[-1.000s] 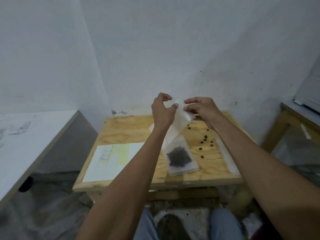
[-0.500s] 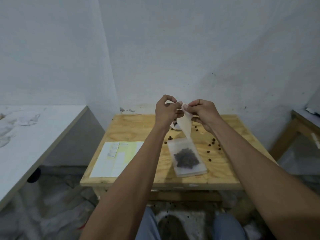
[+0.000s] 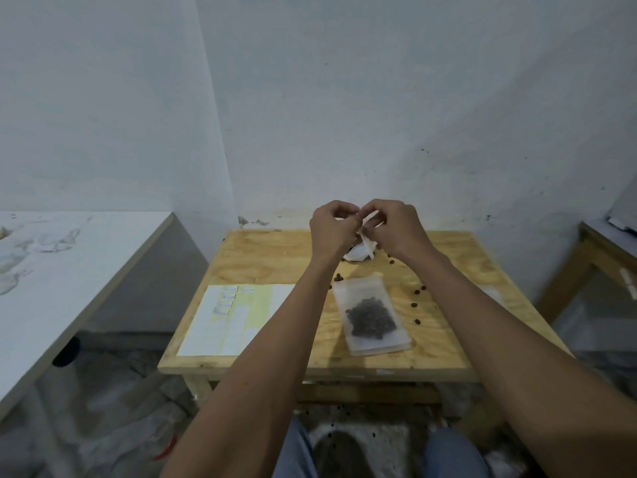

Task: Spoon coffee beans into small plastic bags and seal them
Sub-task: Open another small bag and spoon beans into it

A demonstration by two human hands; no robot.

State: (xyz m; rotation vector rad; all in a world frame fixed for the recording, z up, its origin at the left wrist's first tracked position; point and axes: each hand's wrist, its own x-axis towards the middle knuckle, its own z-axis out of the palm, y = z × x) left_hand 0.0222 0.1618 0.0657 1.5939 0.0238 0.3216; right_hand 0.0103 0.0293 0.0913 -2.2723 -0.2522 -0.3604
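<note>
Above the far middle of the wooden table [image 3: 269, 257], my left hand [image 3: 332, 229] and my right hand [image 3: 396, 227] meet and pinch the top of a small empty plastic bag [image 3: 368, 243], which hangs down between them, mostly hidden. A clear bag filled with coffee beans [image 3: 370, 319] lies flat on the table nearer to me. Loose coffee beans [image 3: 417, 292] are scattered on the wood to its right and behind it. Something white [image 3: 358, 254] lies on the table under my hands; I cannot tell what it is.
A white and yellow label sheet [image 3: 234, 319] lies at the table's left front. A white bench [image 3: 69, 270] runs along the left, another wooden table [image 3: 606, 257] stands at the right. Beans lie spilled on the floor by my knees [image 3: 344, 439].
My hands have drawn closer together on the bag's top, and the hanging bag shows less between them. The view has shifted, so the table sits more central.
</note>
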